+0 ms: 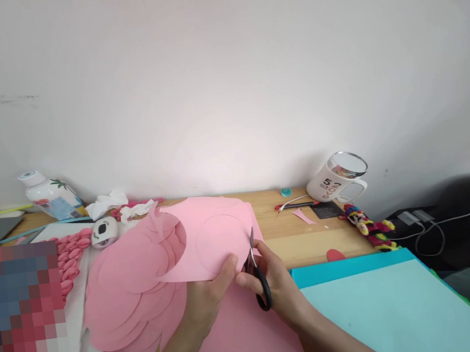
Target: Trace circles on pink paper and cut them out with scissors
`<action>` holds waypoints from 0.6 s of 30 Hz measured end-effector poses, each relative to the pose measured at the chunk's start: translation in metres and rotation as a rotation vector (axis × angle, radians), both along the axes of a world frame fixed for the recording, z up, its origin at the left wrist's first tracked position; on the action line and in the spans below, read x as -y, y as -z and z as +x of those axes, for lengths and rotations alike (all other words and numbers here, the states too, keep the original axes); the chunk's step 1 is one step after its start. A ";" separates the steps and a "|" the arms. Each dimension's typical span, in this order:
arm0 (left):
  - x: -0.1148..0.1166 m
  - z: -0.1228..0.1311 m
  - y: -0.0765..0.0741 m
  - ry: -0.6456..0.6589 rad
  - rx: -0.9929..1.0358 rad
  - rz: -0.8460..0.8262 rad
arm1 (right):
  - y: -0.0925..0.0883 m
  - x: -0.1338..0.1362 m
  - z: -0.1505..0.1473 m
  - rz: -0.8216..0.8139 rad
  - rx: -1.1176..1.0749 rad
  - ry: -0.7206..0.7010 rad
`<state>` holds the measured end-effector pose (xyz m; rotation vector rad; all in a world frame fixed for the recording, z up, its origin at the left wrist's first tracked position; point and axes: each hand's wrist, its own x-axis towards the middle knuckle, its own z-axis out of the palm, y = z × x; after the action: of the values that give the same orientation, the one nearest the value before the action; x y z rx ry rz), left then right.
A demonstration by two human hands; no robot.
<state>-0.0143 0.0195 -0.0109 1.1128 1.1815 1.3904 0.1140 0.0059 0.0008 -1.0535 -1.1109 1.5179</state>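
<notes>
My left hand (210,297) pinches the lower edge of a pink paper sheet (212,236) with a circle drawn on it, holding it up off the desk. My right hand (275,283) grips black-handled scissors (259,279), blades pointing up at the sheet's right edge near the circle outline. Under the sheet lies a pile of cut pink paper circles (133,293) and more pink paper (243,336).
Turquoise paper sheets (390,305) lie at the right. A white mug (337,182), a bottle (49,194), a paper punch (104,232), small pink petals (70,255) and a colourful braided thing (370,230) sit on the wooden desk (294,231). Cables trail at the far right.
</notes>
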 end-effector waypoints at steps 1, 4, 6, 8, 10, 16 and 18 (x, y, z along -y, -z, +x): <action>0.000 0.000 0.000 0.000 -0.001 -0.005 | -0.001 0.000 0.000 0.002 -0.006 -0.006; 0.000 -0.001 0.000 0.018 0.010 -0.017 | -0.002 0.000 0.000 0.008 -0.004 -0.019; 0.000 -0.002 0.000 0.039 0.012 -0.023 | -0.002 0.000 0.000 0.013 0.010 -0.019; 0.000 -0.002 0.000 0.052 0.016 -0.019 | -0.002 0.000 0.000 0.017 0.021 -0.017; -0.001 -0.002 0.000 0.049 0.019 -0.014 | -0.002 0.000 0.000 0.023 0.021 -0.017; -0.002 -0.004 -0.002 0.033 0.009 -0.007 | -0.002 0.000 0.000 0.022 0.035 -0.016; -0.002 -0.004 -0.001 0.048 0.031 -0.010 | -0.002 0.000 -0.001 0.023 0.042 -0.013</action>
<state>-0.0187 0.0216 -0.0099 1.1012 1.1316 1.3592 0.1134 0.0058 0.0031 -1.0689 -1.1633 1.4957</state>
